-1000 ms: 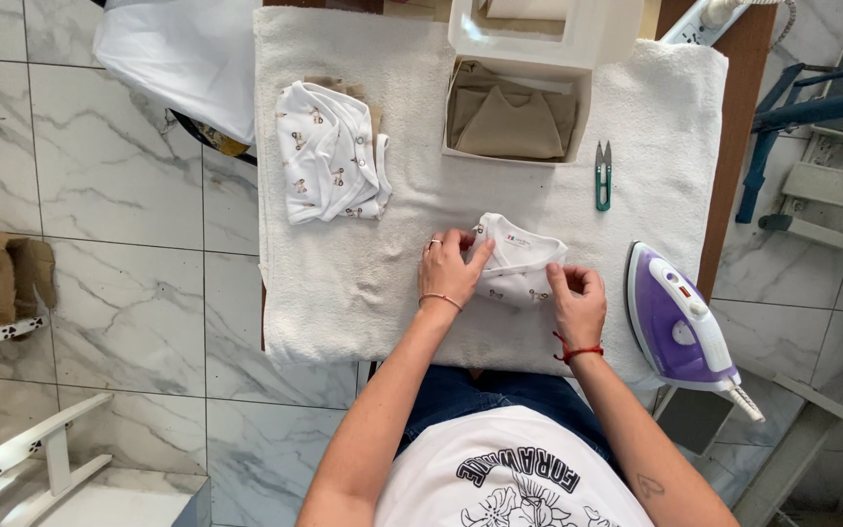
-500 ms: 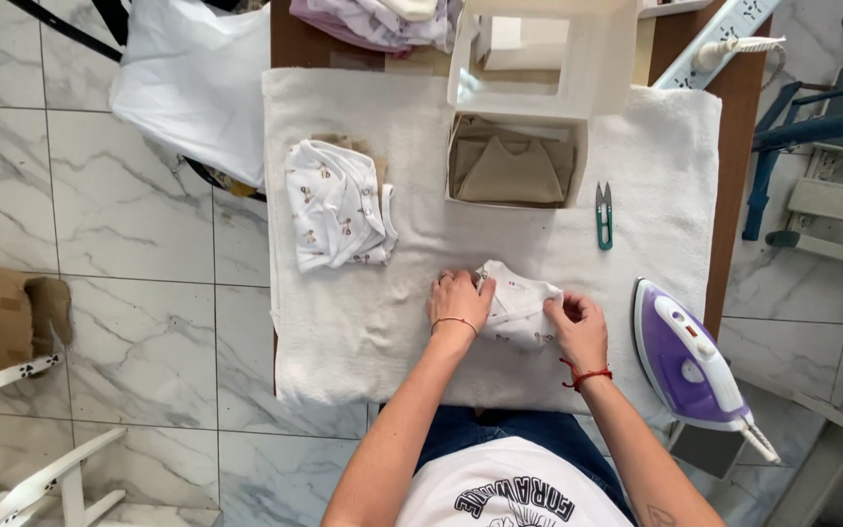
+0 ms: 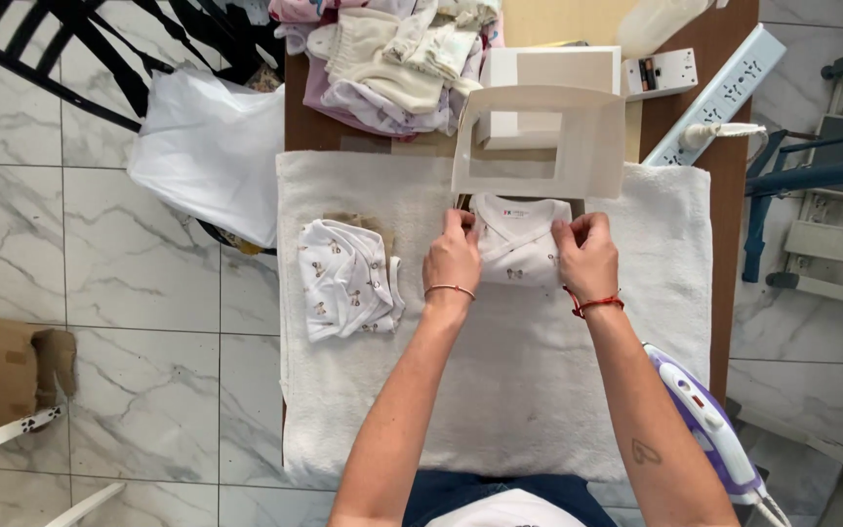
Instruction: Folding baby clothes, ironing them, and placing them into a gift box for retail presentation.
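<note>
Both hands have carried the folded baby bodysuit [image 3: 519, 252] up the white terry towel [image 3: 500, 390] on the tabletop to the open white gift box [image 3: 539, 137]. A second printed bodysuit [image 3: 348, 281] lies left. Left hand [image 3: 453, 259] and right hand [image 3: 587, 256] pinch the soft garment's edges. A purple iron [image 3: 709, 425] sits right.

Your view is bright and evenly lit, soft daylight with no hard shadows, only faint shade under your forearms on the white towel [image 3: 539, 390], mild sheen on the marble floor [image 3: 100, 254], sharp focus throughout, slight wide-angle stretch at your edges.
</note>
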